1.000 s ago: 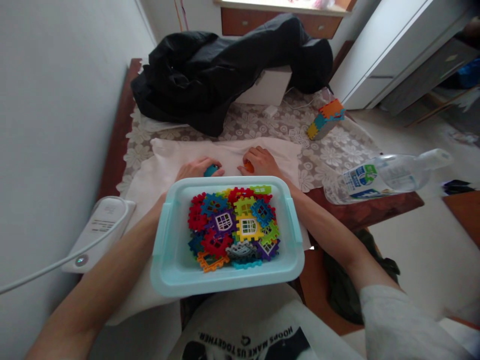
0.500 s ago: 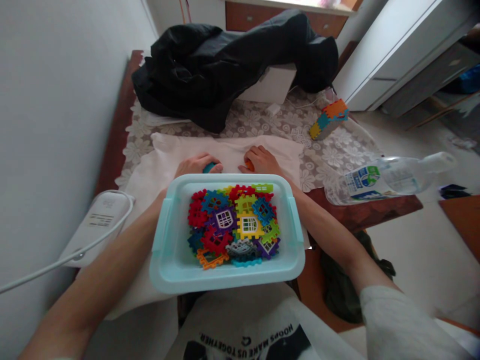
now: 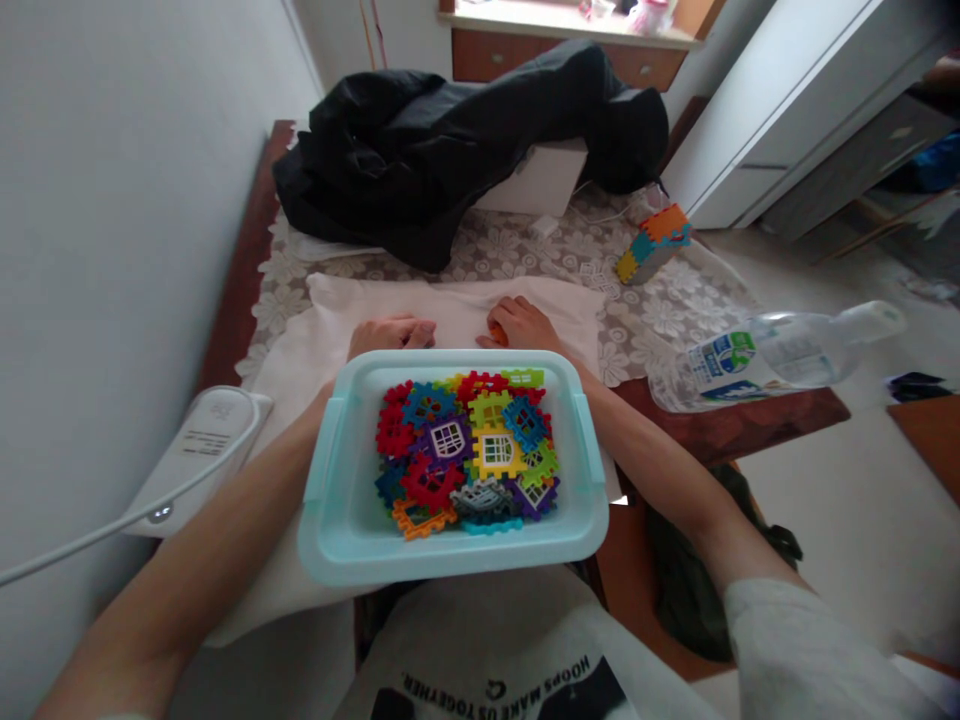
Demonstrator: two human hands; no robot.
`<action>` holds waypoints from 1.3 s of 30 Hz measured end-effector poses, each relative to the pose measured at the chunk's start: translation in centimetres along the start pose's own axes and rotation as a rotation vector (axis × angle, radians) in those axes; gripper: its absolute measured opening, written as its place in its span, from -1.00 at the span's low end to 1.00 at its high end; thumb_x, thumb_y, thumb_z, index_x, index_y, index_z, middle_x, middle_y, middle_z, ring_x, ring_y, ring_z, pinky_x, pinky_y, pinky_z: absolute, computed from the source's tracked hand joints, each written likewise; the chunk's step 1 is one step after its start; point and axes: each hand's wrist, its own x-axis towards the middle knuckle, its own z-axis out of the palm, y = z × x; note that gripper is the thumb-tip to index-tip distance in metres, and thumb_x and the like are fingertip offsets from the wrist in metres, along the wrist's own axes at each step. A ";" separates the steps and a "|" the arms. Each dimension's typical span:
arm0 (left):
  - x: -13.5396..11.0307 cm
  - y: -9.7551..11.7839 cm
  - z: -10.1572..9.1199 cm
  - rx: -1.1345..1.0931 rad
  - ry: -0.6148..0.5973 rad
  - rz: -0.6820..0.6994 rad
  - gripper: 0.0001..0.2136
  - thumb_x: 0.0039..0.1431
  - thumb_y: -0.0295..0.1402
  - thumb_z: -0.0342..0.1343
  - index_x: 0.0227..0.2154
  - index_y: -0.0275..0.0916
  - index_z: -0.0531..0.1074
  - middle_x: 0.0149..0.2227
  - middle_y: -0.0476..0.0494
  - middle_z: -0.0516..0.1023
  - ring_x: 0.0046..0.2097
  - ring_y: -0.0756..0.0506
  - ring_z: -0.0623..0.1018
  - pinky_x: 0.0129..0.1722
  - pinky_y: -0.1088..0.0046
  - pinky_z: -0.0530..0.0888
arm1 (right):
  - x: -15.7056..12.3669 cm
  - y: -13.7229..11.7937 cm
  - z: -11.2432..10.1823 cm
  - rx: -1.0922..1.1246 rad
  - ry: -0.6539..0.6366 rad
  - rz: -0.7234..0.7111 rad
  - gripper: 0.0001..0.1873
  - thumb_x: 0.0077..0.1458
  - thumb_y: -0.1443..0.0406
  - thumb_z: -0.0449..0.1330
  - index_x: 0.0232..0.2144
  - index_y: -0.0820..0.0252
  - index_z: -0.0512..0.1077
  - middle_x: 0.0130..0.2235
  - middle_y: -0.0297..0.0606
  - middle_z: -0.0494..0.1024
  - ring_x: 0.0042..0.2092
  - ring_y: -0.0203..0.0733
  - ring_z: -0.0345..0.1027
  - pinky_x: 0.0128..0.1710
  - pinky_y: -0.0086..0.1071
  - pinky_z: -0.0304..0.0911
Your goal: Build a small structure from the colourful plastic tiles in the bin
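Head view, looking down at a seated person. The left hand rests knuckles-up on the white cloth just behind the far rim of the tub, fingers curled under; whether that grip encloses anything cannot be told, since nothing shows between the fingers. The right hand lies beside it on the same cloth, its grip narrow around an orange piece, of which only a sliver shows at the thumb side. The tub sits low in the view between the forearms, apparently on the lap with its far edge at the worktop, and holds a heap of interlocking tiles in many colours. A small assembled block stands well apart on the lace cover, a bottle lies on its side at the right edge of the worktop, and a black jacket covers the far end. Risks, as a judgement: the tub looks poorly supported, so a shift of the knees or a nudge from a forearm could tip it and spill the tiles; the bottle, partly overhanging, could roll off if the cover is tugged; the orange piece, held shallowly, could slip and be lost in a cloth fold.
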 end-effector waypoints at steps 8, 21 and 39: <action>0.4 -0.5 0.5 0.060 -0.128 0.085 -0.53 0.66 -0.03 0.04 -0.11 -0.22 0.78 0.00 -0.25 0.79 -0.09 -0.16 0.65 -0.14 0.30 0.36 | 0.0 -1.6 -1.3 -0.078 -0.105 0.064 -0.64 0.50 0.07 0.43 0.00 0.30 0.65 0.08 0.11 0.74 0.16 0.22 0.54 0.22 -0.03 0.46; 0.1 -0.5 0.4 0.040 -0.037 -0.043 -0.41 0.66 0.09 -0.03 -0.43 -0.20 0.50 -0.42 -0.10 0.51 -0.37 -0.09 0.37 -0.30 0.27 0.10 | -0.1 -1.5 -1.3 -0.003 -0.092 0.092 -0.49 0.54 -0.05 0.33 -0.35 0.18 0.58 -0.25 -0.05 0.68 -0.16 0.02 0.45 -0.14 -0.20 0.23; 0.8 0.3 -0.5 0.025 -0.126 -0.118 -0.47 0.45 0.04 0.22 0.26 -0.18 0.70 0.10 -0.30 0.82 0.06 -0.32 0.72 0.11 0.19 0.54 | -0.3 1.3 1.7 0.435 -0.023 -0.114 -0.60 0.33 0.20 0.11 0.08 0.11 0.63 0.09 -0.07 0.77 0.11 0.08 0.58 0.25 -0.07 0.40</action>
